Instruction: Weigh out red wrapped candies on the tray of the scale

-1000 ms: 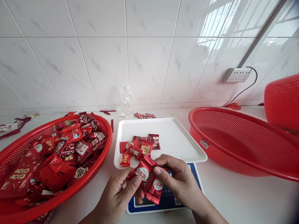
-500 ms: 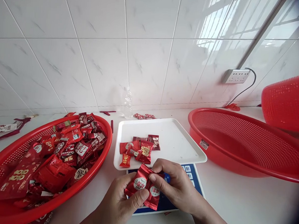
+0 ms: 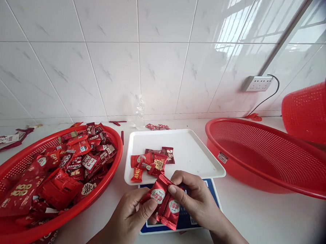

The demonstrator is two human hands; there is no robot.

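two red candy packets (image 3: 164,202) are pinched between the left hand (image 3: 130,218) and right hand (image 3: 195,200) above the blue scale (image 3: 185,219), long axes tilted near-left to far-right.

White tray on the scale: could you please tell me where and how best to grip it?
Probably by the raised rim of the white tray on its right edge, from the right: that half is bare, the loose packets lie front left, the full basket crowds the left, and left hand and right hand hold two packets at the front.
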